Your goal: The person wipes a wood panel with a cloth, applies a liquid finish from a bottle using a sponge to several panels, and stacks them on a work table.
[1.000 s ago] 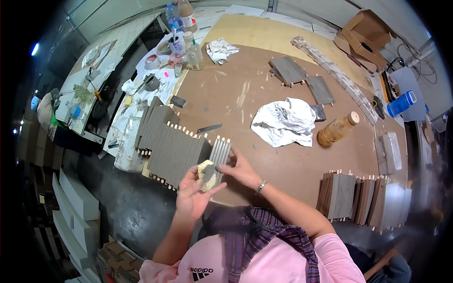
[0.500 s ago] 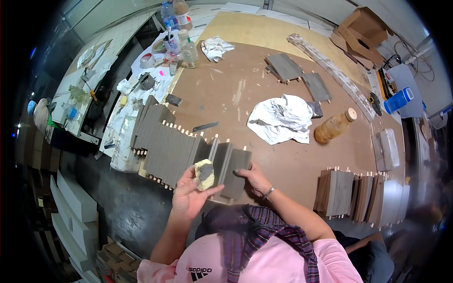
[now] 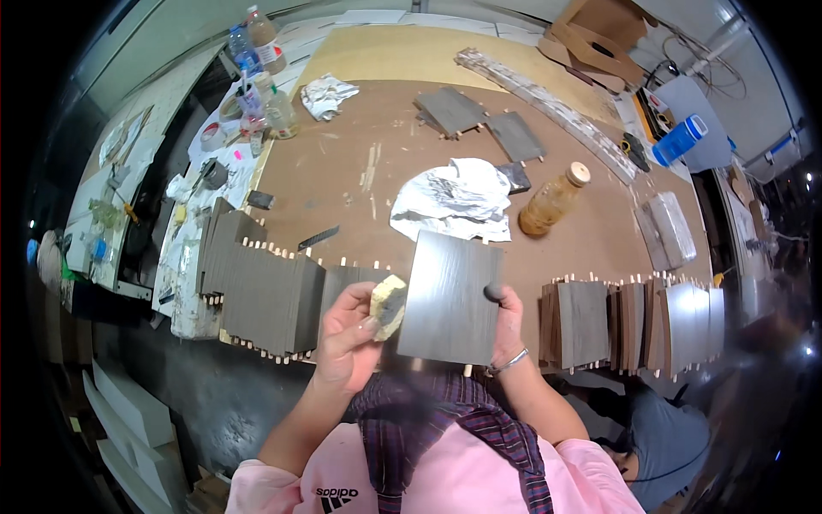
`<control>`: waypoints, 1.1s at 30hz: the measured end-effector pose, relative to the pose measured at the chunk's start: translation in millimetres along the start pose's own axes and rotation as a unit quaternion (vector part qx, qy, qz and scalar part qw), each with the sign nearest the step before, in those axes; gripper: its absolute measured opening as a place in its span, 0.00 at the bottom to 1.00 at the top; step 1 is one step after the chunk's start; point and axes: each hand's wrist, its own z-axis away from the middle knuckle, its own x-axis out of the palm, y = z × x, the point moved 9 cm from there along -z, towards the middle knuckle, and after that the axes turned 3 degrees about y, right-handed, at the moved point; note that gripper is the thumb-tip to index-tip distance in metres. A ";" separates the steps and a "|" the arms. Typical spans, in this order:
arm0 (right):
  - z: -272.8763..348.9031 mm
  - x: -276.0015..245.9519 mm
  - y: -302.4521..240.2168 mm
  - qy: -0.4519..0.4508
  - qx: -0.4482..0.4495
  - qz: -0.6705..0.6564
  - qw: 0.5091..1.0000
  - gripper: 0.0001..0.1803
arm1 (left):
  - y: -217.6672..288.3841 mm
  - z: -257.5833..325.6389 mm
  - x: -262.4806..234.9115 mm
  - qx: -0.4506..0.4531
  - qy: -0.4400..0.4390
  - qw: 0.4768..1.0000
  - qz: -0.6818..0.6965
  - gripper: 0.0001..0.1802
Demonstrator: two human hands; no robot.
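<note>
A yellow sponge [image 3: 389,310] with a dark grey stained face is pinched in my left hand [image 3: 344,343], beside the panel's left edge. My right hand [image 3: 509,324] grips the right edge of a grey wood-grain panel [image 3: 449,295], its thumb darkened at the tip. The panel is raised, its glossy face toward me, with small wooden dowels at its top and bottom edges. Behind my left hand stands a row of similar grey panels [image 3: 265,295] on edge, dowels sticking out. A stained white cloth [image 3: 454,197] lies just beyond the held panel.
More panels [image 3: 582,325] stand in a row at right. A jar of amber liquid [image 3: 552,204], a wrapped block [image 3: 668,230] and a blue bottle [image 3: 679,141] are on the right side. Loose panels [image 3: 449,111] lie farther back. Another person [image 3: 664,437] is low at the right.
My right hand has lifted a panel from the end of the left row and turned its face toward me. The left hand keeps the sponge. The view has shifted rightward.
</note>
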 end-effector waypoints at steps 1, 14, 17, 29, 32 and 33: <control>7.0 21.3 -2.2 -0.084 -0.003 -0.096 0.992 0.36 | -3.6 -5.0 4.1 -0.007 -0.005 1.000 -0.002 0.23; 1.0 43.8 -18.9 -0.080 -0.053 -0.004 0.995 0.42 | -8.8 22.9 113.1 0.340 -0.254 0.616 -0.664 0.26; 2.6 45.8 -16.7 -0.059 -0.050 -0.014 0.997 0.40 | -14.5 25.5 126.6 0.347 -0.277 0.611 -0.656 0.27; 8.3 42.4 -38.3 -0.021 -0.115 -0.008 0.993 0.39 | -11.2 21.2 126.0 0.375 -0.267 0.593 -0.661 0.28; 15.5 46.4 -44.4 -0.034 -0.121 0.006 0.992 0.40 | -11.5 14.7 114.3 0.354 -0.265 0.576 -0.688 0.27; 19.3 50.3 -47.4 -0.055 -0.123 0.014 0.991 0.41 | -5.4 11.1 101.3 0.346 -0.255 0.566 -0.704 0.27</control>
